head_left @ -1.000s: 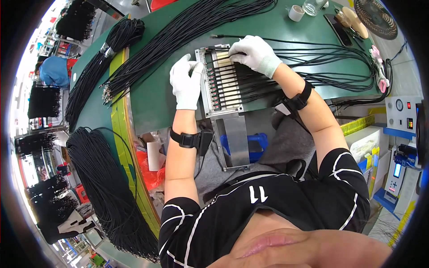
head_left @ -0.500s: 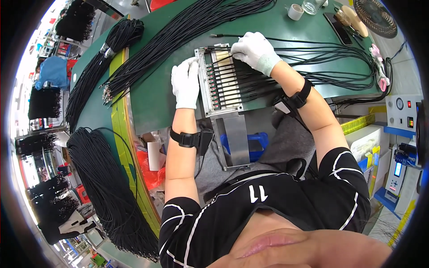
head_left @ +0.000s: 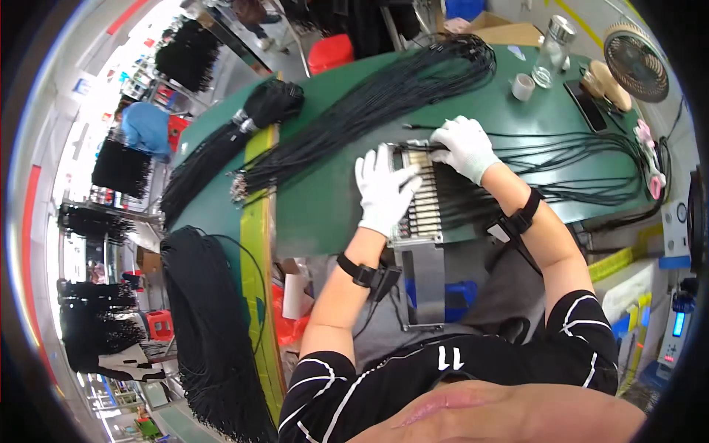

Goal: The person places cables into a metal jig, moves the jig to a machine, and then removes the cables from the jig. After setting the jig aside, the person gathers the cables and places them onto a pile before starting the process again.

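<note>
A metal fixture [head_left: 415,241] with a row of narrow pale slots lies near the table's front edge, and black cables [head_left: 569,151] run rightward from it. My left hand [head_left: 385,193], in a white glove, lies over the fixture's left side with fingers spread and thumb reaching across the slots. At the far right corner of the fixture, my white-gloved right hand [head_left: 465,150] has its fingers curled together on a black cable; the pinch itself is partly hidden. One loose cable end sticks out beyond that hand on the far side.
Long black cable bundles [head_left: 354,111] cross the green table [head_left: 317,214]; another bundle [head_left: 207,317] hangs over its left side by a yellow strip [head_left: 255,221]. At far right are a tape roll [head_left: 523,88], glass bottle [head_left: 549,59], phone [head_left: 585,107] and fan [head_left: 636,63].
My left hand has moved right, from beside the fixture onto it, and its fingers have spread. My right hand stays at the fixture's far right corner. The whole view has shifted.
</note>
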Demonstrator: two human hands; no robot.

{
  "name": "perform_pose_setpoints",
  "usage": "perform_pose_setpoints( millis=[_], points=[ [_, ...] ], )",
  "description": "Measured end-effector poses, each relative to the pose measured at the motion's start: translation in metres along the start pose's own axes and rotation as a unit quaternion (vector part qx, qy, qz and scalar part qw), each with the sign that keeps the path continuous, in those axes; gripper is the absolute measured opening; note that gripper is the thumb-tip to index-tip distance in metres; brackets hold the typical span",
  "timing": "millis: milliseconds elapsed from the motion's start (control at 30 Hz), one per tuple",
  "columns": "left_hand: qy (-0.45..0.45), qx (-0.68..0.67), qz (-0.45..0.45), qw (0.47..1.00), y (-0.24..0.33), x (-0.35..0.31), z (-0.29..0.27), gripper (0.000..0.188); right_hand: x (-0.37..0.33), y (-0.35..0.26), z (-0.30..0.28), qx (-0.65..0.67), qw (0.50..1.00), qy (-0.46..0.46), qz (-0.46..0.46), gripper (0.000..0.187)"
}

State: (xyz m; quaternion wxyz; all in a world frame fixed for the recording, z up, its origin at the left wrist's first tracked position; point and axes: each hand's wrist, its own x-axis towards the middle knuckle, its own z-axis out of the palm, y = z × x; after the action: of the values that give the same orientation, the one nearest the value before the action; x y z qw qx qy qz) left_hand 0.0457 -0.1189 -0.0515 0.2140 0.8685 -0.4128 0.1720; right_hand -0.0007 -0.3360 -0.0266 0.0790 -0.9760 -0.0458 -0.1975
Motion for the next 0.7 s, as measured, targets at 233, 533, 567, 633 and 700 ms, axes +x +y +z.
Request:
perform_pose_setpoints(
  millis=[233,533,567,633,700],
  points=[
    [0.051,-0.063,-0.007,0.997,-0.007,0.0,0.003,0.023,0.011,0.014,-0.002,-0.019,0.995,-0.086,0.044,0.015],
    [0.138,-0.173,-0.149,0.964,-0.022,0.006,0.008,0.02,0.006,0.019,-0.005,0.128,0.992,0.001,-0.023,0.014],
    [0.127,-0.179,-0.158,0.963,-0.026,0.004,0.008,0.02,0.008,0.016,-0.006,0.132,0.99,0.008,-0.043,0.015],
    [0.143,-0.223,-0.107,0.958,-0.035,0.003,0.011,0.016,0.007,0.013,-0.005,0.132,0.99,0.002,-0.048,0.016],
    [0.13,-0.226,-0.086,0.962,-0.029,0.005,0.008,0.015,0.009,0.011,-0.007,0.164,0.985,0.009,-0.055,0.017]
  ],
)
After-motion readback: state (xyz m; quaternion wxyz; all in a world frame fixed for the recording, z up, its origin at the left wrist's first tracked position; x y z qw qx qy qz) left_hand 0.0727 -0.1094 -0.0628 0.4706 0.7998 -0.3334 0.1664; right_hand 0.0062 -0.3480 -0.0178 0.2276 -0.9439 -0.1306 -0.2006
